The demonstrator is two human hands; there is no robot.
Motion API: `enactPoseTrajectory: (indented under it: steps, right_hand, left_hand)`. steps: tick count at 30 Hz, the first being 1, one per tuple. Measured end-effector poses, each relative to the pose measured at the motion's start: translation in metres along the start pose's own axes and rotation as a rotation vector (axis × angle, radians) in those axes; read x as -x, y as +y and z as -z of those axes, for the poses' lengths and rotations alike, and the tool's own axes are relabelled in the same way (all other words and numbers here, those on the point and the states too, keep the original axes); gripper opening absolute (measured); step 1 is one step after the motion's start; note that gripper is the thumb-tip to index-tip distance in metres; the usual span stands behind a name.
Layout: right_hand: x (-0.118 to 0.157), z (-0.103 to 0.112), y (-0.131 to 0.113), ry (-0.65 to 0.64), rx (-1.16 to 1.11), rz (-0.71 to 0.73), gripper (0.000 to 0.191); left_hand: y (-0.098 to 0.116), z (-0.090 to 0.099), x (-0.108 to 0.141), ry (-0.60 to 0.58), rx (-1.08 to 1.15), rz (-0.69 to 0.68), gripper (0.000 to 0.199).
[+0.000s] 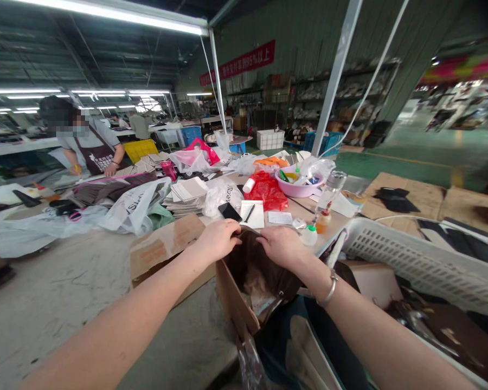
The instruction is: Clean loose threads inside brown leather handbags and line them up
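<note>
A brown handbag (238, 295) stands upright at the table's near edge, its mouth spread and its dark lining showing. On the far rim, my left hand (222, 238) pinches the edge at the left. My right hand (280, 246), with a bracelet on its wrist, grips the same rim a little to the right. Crumpled pale material lies inside the bag; its kind is hard to tell. Just beyond the hands are a black phone (229, 212) and a white notepad with a black pen (249, 213). An open cardboard box (166, 244) sits left of the bag.
A white plastic basket (415, 254) with brown bags stands at the right. Small bottles (309, 235), a red plastic bag (264, 192) and a pink basin (299, 187) crowd the table's far side. Stacked panels (187, 196) lie left of them. A co-worker (91, 141) works at the far left.
</note>
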State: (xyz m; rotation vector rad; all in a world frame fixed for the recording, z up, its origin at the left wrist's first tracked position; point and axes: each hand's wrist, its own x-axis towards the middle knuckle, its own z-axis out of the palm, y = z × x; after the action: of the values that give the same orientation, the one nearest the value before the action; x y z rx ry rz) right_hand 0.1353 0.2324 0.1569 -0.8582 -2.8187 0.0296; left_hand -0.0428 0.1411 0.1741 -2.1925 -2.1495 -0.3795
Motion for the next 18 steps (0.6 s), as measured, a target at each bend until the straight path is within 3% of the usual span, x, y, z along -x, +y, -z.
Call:
enactPoseTrajectory:
  steps: [6,13,18]
  right_hand:
    - [0.0,0.0,-0.006,0.009,0.008,0.036,0.025]
    - [-0.006,-0.004,0.002,-0.012,-0.003,0.041,0.029]
    - [-0.009,0.004,0.005,-0.069,-0.17,0.138,0.037]
  left_hand:
    - [-0.023,-0.013,-0.005,0.055,0.089,0.062,0.011]
    - [-0.025,-0.017,-0.002,0.121,0.186,0.073,0.015]
    - [-0.028,-0.022,-0.004,0.146,0.168,0.072,0.015]
